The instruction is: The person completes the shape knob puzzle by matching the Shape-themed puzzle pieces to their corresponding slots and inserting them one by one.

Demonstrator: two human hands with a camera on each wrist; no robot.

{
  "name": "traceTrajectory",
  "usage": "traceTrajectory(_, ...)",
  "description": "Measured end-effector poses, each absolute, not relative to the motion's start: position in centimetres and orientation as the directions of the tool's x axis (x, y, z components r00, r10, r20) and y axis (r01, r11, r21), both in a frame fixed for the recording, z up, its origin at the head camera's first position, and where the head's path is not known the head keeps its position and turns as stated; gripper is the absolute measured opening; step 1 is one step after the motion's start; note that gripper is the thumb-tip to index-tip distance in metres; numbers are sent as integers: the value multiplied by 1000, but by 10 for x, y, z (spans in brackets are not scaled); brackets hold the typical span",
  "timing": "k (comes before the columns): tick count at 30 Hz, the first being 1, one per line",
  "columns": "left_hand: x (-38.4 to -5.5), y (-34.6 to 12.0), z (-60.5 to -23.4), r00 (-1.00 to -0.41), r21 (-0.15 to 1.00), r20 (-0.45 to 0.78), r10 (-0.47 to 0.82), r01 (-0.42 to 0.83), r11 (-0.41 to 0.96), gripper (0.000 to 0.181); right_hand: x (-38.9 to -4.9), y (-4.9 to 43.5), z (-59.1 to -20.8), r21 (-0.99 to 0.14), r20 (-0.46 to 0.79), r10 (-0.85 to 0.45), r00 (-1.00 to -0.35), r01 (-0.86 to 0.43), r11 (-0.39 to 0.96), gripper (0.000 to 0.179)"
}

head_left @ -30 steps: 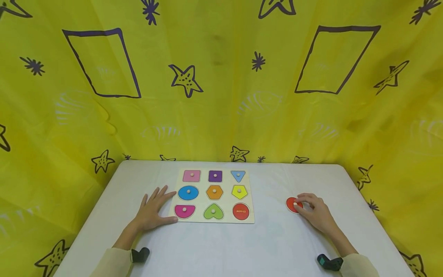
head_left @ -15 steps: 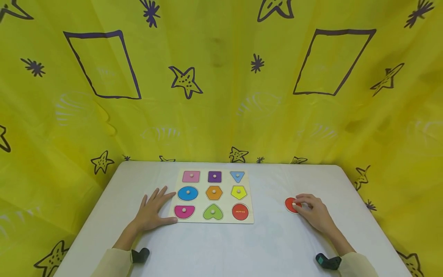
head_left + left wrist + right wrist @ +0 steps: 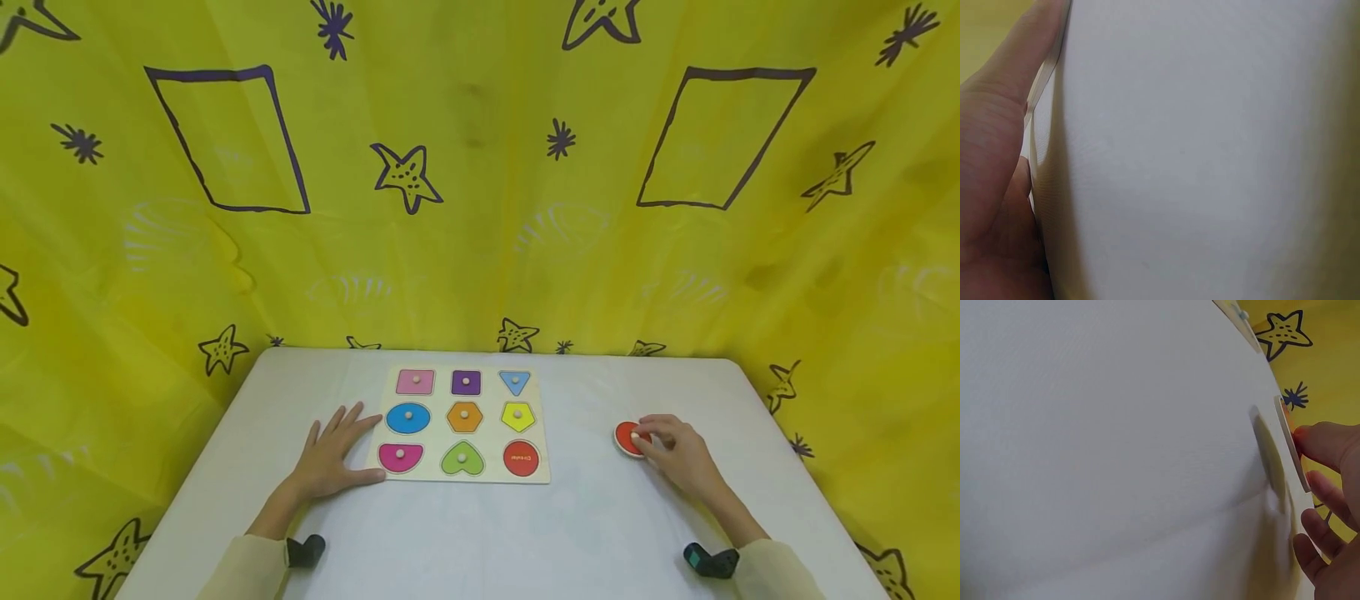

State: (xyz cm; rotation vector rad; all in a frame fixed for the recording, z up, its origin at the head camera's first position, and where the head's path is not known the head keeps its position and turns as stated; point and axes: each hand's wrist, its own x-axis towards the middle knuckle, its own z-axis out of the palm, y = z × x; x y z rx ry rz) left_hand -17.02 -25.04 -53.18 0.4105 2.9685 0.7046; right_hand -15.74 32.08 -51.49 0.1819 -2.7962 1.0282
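By its small knob, my right hand (image 3: 681, 454) pinches a red round puzzle piece (image 3: 627, 439) between thumb and fingers. In the right wrist view the piece (image 3: 1291, 444) is seen edge-on, lifted off the table with its shadow apart below it. My left hand (image 3: 330, 458) lies with fingers spread at the left side of the wooden shape puzzle board (image 3: 491, 475), thumb and index fingertip touching its edge. Knobbed pieces fill most of the board, among them a green heart (image 3: 462, 468) and a yellow pentagon (image 3: 518, 423). A red round recess (image 3: 521, 458) with lettering shows at its near right corner.
The white table (image 3: 480, 542) carries the board left of centre. A yellow curtain (image 3: 480, 250) with drawn stars hangs behind it and along both sides. Black wrist devices sit at the left cuff (image 3: 305, 552) and the right cuff (image 3: 710, 561).
The red round piece has come up off the table in my right hand and moved slightly left and away from me. The left hand and the board stay put.
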Motion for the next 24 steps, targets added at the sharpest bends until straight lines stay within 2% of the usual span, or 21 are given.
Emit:
traceTrajectory(12, -172, -250, -532, -961, 453, 5, 275, 247, 857, 97, -176, 311, -494, -644, 223, -85, -971, -212, 735, 13)
traceTrajectory(24, -172, -250, -535, -960, 459, 27, 280, 260, 849, 98, -184, 283, -493, -672, 253, -136, -958, -275, 687, 8)
